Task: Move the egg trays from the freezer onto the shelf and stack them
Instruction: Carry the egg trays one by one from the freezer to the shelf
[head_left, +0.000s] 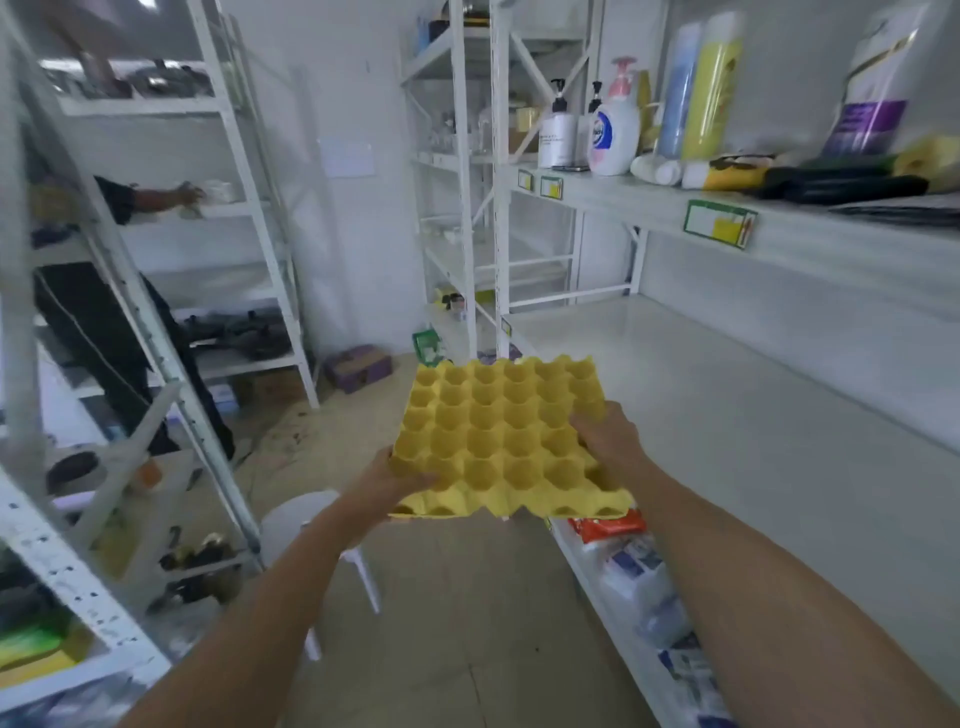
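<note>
I hold a yellow egg tray (498, 431) flat in front of me with both hands, over the aisle floor. My left hand (395, 480) grips its near left corner, and my right hand (610, 441) grips its right edge. The tray's cups are empty. Just to its right runs a wide white shelf (727, 415), bare on top; the tray's right side overlaps the shelf's front edge. No freezer is in view.
Bottles and bags (613, 135) stand on the upper right shelf. Packets (628, 561) lie on the low shelf under my right arm. A white stool (306, 525) is below the tray. Racks (171, 291) line the left side, where another person (130, 322) reaches in.
</note>
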